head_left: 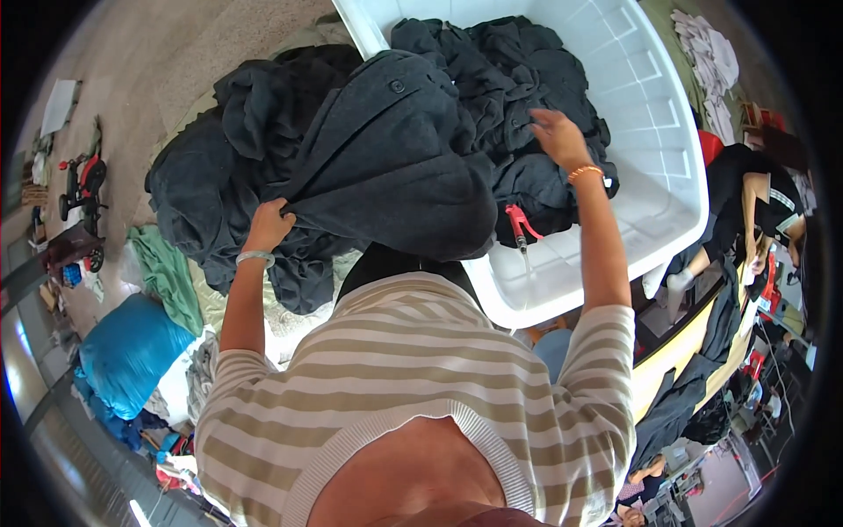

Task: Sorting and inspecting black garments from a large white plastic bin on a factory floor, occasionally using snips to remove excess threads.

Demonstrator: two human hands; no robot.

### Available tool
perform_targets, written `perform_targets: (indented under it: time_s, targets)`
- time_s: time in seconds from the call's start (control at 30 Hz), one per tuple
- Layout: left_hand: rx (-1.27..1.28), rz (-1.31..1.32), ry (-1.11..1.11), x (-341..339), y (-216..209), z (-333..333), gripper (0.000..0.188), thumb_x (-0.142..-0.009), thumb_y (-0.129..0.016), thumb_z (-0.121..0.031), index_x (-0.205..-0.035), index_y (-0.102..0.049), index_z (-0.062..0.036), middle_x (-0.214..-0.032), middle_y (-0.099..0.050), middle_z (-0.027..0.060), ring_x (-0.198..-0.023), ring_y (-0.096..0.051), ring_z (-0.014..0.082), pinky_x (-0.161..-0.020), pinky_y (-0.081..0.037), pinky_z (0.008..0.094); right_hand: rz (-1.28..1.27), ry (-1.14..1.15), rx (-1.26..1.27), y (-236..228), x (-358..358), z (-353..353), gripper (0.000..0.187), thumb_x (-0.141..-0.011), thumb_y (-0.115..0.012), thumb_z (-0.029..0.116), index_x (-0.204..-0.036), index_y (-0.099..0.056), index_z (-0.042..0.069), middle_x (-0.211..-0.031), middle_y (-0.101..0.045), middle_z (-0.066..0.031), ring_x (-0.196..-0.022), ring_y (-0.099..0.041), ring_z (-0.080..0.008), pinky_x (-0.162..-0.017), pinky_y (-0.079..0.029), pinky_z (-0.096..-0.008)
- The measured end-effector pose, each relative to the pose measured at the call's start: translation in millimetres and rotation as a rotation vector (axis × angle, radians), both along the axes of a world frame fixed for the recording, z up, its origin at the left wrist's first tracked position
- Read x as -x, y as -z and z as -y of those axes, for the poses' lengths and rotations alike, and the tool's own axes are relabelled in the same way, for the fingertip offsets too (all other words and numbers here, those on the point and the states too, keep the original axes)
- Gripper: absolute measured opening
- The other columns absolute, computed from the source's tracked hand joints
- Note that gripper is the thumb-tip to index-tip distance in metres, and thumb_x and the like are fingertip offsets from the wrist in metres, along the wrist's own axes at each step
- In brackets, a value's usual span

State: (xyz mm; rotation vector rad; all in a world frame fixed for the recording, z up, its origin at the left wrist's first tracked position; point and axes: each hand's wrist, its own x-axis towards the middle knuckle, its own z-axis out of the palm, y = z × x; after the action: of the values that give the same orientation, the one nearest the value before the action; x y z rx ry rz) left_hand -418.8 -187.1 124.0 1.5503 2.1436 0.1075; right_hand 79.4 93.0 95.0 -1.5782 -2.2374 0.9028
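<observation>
A black garment [386,167] with a round button near its far end is spread in front of me, over the near left rim of a white plastic bin [637,79]. My left hand [270,225] is closed on the garment's left edge and pulls it taut. Inside the bin lies a heap of black garments [527,79]. My right hand [562,139] is over this heap, its fingers stretched out and slightly blurred, with nothing visible in them. A small red-handled tool [518,224] with a metal tip is at the near edge of the heap.
More black garments [215,167] are piled left of the bin. A green cloth [165,277] and a stuffed blue bag [136,351] sit farther left. On the right, a person in dark clothes [733,202] is beside a table [685,351] bearing dark cloth. White cloth [707,48] lies beyond the bin.
</observation>
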Motion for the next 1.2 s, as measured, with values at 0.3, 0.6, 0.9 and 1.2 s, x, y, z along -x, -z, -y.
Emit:
perform_targets:
  time_s: [0.3, 0.6, 0.9, 1.2]
  targets:
    - [0.305, 0.229, 0.007, 14, 15, -44, 0.03, -0.076, -0.07, -0.019, -0.098, -0.067, 0.0012, -0.091, -0.066, 0.0234, -0.086, -0.064, 0.0382, -0.077, -0.049, 0.0367, -0.177, -0.352, 0.169, 9, 162, -28, 0.019, -0.084, -0.069, 0.024, -0.092, -0.07, 0.006, -0.078, -0.068, -0.0089, -0.078, -0.066, -0.0206, -0.074, -0.05, -0.0307]
    - [0.314, 0.372, -0.076, 29, 2, -39, 0.03, -0.081, -0.071, -0.021, -0.093, -0.067, 0.0059, -0.086, -0.066, 0.0165, -0.081, -0.063, 0.0254, -0.075, -0.047, 0.0324, -0.383, -0.277, 0.84, 29, 104, 46, 0.033, -0.085, -0.068, 0.019, -0.114, -0.061, 0.004, -0.101, -0.066, -0.0053, -0.08, -0.059, -0.0105, -0.069, -0.049, -0.027]
    - [0.183, 0.195, 0.122, 34, -42, -38, 0.023, -0.083, -0.069, -0.021, -0.089, -0.068, 0.001, -0.091, -0.067, 0.0119, -0.096, -0.059, 0.0256, -0.082, -0.045, 0.0324, -0.308, -0.284, 0.354, 28, 77, 80, 0.019, -0.083, -0.07, 0.01, -0.098, -0.066, 0.0, -0.091, -0.066, -0.0089, -0.077, -0.062, -0.0159, -0.07, -0.05, -0.0264]
    - [0.034, -0.136, 0.192, 38, -92, -26, 0.022, -0.08, -0.07, -0.024, -0.088, -0.071, -0.003, -0.098, -0.068, 0.0112, -0.114, -0.053, 0.0308, -0.094, -0.043, 0.0388, -0.213, -0.389, -0.133, -5, 77, 71, 0.012, -0.085, -0.065, 0.009, -0.092, -0.066, -0.001, -0.09, -0.065, -0.0141, -0.079, -0.066, -0.0302, -0.074, -0.053, -0.0341]
